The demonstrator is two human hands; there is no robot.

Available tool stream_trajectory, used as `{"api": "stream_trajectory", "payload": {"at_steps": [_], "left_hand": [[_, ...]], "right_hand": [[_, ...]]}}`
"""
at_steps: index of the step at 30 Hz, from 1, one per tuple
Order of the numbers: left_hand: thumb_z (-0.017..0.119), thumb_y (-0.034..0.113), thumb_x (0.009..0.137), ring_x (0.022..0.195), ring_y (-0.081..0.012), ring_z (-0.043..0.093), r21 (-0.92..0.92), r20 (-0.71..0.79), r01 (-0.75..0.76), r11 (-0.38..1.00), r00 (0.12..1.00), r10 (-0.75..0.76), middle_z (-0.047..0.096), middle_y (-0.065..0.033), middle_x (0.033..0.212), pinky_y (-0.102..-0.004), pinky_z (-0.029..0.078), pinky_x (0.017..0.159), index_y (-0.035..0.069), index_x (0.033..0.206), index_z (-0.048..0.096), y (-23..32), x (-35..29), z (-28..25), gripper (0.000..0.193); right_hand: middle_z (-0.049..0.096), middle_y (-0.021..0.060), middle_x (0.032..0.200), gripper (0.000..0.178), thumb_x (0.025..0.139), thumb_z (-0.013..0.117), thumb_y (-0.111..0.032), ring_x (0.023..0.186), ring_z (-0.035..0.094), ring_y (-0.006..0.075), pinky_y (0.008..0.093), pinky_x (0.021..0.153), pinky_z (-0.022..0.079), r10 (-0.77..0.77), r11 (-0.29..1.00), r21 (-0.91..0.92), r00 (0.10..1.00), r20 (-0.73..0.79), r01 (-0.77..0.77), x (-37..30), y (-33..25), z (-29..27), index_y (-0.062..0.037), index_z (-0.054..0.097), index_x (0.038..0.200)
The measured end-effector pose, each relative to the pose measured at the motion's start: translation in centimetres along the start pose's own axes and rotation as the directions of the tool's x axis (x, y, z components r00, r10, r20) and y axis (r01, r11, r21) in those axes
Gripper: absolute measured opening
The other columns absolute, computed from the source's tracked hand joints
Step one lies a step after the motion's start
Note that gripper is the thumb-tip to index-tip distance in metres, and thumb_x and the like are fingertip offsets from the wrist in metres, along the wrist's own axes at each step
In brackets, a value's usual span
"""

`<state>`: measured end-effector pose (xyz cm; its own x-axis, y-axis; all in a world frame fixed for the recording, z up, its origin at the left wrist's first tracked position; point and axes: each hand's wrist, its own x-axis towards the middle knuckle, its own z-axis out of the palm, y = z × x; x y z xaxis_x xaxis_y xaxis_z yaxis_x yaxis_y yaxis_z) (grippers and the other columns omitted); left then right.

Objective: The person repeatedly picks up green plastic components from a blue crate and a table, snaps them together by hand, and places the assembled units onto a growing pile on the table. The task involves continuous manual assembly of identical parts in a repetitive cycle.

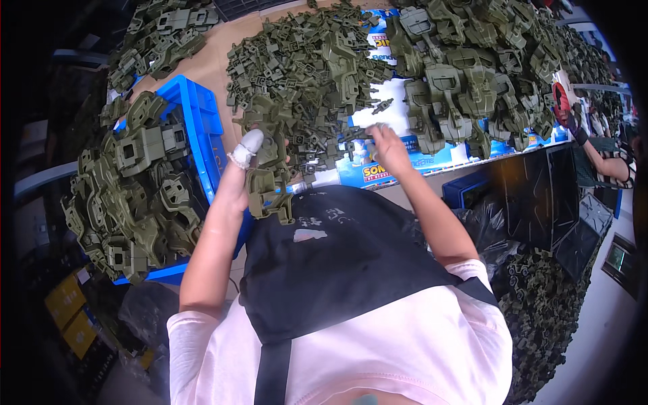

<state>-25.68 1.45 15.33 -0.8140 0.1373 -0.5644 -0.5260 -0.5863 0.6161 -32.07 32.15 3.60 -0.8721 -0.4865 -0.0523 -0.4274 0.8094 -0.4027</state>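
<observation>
My left hand, with a white cover over its thumb, is closed on a large olive-green molded plastic part. The part hangs at the table's near edge, in front of my black apron, and the fingers behind it are mostly hidden. My right hand is over the printed sheet to the right of the small pieces, its fingers bent and drawn together. Whatever is between those fingertips is too small to make out. Closest to them are small olive-green plastic pieces, spread in a heap between my hands.
A blue crate full of large green parts stands at my left. More large parts are heaped on the table to the right. Beyond them another person's gloved hand touches something red. Dark bins stand below the table's right side.
</observation>
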Motion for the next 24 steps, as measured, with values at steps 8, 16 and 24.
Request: {"api": "stream_trajectory", "payload": {"at_steps": [8, 16, 24], "left_hand": [[0.062, 0.046, 0.077, 0.075, -0.0197, 0.062, -0.149, -0.053, 0.072, 0.986, 0.995, -0.08, 0.063, -0.0079, 0.087, -0.0332, 0.051, 0.066, 0.007, 0.107, 0.057, -1.9, -0.7, 0.9, 0.05], [0.063, 0.044, 0.078, 0.071, -0.0209, 0.063, -0.224, 0.035, 0.213, 0.951, 0.977, -0.21, 0.063, -0.0112, 0.085, -0.0341, 0.053, 0.061, 0.006, 0.106, 0.057, -4.2, -0.1, 1.4, 0.048], [0.059, 0.027, 0.084, 0.077, -0.0166, 0.063, -0.101, 0.051, 0.212, 0.972, 0.977, -0.208, 0.062, -0.0076, 0.092, -0.0309, 0.055, 0.065, 0.005, 0.109, 0.055, -3.3, -1.1, 4.8, 0.033]], "right_hand": [[0.06, 0.0049, 0.09, 0.034, 0.062, 0.047, 0.0, 0.084, 0.057, 0.0156, 0.029, 0.073, 0.046, -0.122, 0.439, 0.821, 0.881, 0.458, -0.366, -3.1, -0.4, -5.2, -0.0049, 0.056, 0.094], [0.065, 0.0096, 0.093, 0.025, 0.077, 0.059, -0.004, 0.088, 0.061, 0.0278, 0.0342, 0.078, 0.049, -0.147, 0.85, 0.525, 0.945, 0.291, -0.029, -5.7, -7.6, -9.1, -0.0092, 0.062, 0.101], [0.061, 0.0142, 0.088, 0.042, 0.063, 0.053, 0.006, 0.086, 0.06, 0.0333, 0.0418, 0.074, 0.048, -0.464, 0.813, 0.512, 0.84, 0.28, 0.278, -3.2, -13.4, -12.3, -0.0082, 0.059, 0.103]]}}
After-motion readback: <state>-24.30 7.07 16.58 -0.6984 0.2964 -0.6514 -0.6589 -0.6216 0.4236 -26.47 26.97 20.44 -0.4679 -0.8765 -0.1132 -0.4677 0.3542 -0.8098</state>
